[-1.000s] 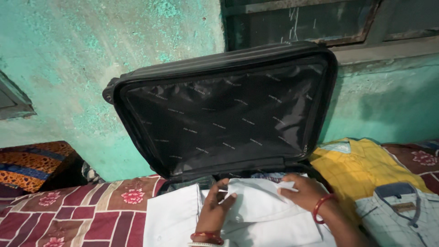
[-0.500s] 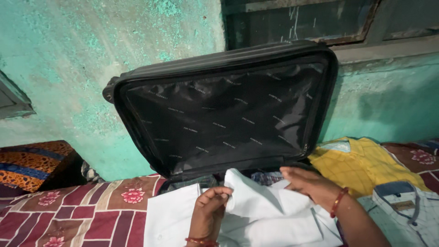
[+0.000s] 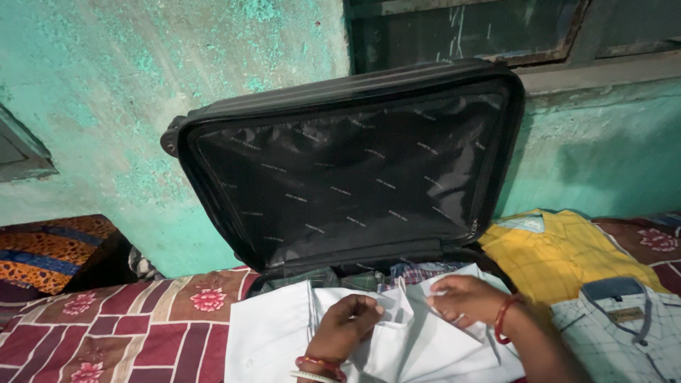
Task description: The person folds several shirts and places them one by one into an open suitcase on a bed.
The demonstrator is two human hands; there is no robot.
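Note:
A black suitcase (image 3: pixel 355 163) stands open against the green wall, its lined lid upright. Checked clothes (image 3: pixel 418 273) show inside its lower half. In front of it lies a white garment (image 3: pixel 269 333) on the bed. My left hand (image 3: pixel 347 326) presses and grips a fold of the white cloth near its middle. My right hand (image 3: pixel 464 298), with a red bangle at the wrist, pinches the raised edge of the same white garment just to the right.
A yellow shirt (image 3: pixel 567 252) and a pale checked shirt with a blue collar (image 3: pixel 624 319) lie folded at the right. A maroon flowered bedsheet (image 3: pixel 106 326) covers the bed. An orange patterned cushion (image 3: pixel 50 248) sits at the left. A dark window (image 3: pixel 496 28) is above.
My hands have drawn closer together on the white garment, and a fold of the cloth now stands up between them.

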